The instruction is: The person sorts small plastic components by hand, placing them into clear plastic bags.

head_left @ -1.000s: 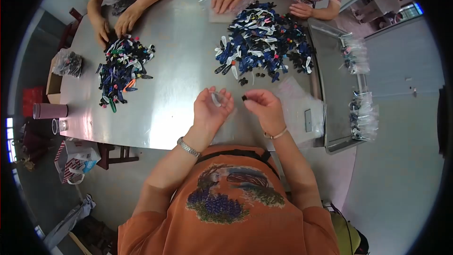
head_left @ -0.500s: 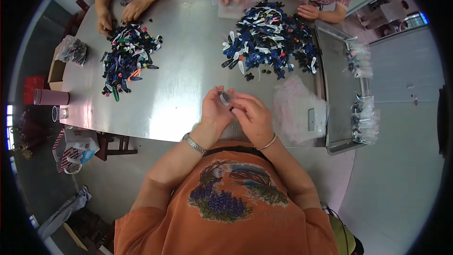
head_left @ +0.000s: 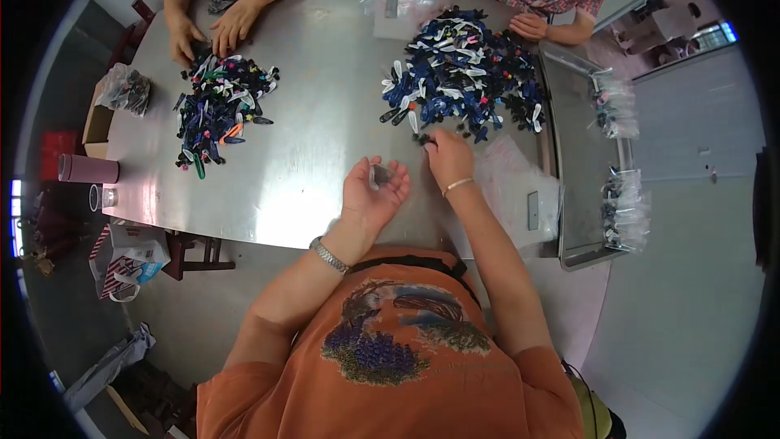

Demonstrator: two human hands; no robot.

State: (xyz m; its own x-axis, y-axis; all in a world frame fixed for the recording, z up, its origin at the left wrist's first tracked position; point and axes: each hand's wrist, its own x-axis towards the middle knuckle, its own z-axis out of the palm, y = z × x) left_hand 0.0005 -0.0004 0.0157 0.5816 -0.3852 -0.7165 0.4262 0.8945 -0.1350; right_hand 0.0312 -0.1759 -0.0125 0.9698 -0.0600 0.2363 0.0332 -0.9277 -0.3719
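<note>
My left hand (head_left: 374, 195) is palm up over the near side of the table, fingers curled around a small clear plastic bag (head_left: 379, 176). Something small and dark seems to be inside the bag, too small to make out. My right hand (head_left: 451, 159) reaches to the near edge of the right-hand pile of hair clips (head_left: 455, 73), its fingertips pinched on a small black hair clip (head_left: 422, 139). Blue, white and black snap clips and small black claw clips make up that pile.
Beside my right forearm lies a stack of clear bags (head_left: 508, 187) with a small grey plate (head_left: 533, 210). A metal tray (head_left: 578, 219) with filled bags (head_left: 624, 210) on its rim stands right. Two people sit opposite; another clip pile (head_left: 219, 106) lies left, near a pink flask (head_left: 88, 168).
My right hand has left my left hand and moved forward to the black clips at the pile's edge. My left hand has stayed, its fingers opened somewhat around the bag.
</note>
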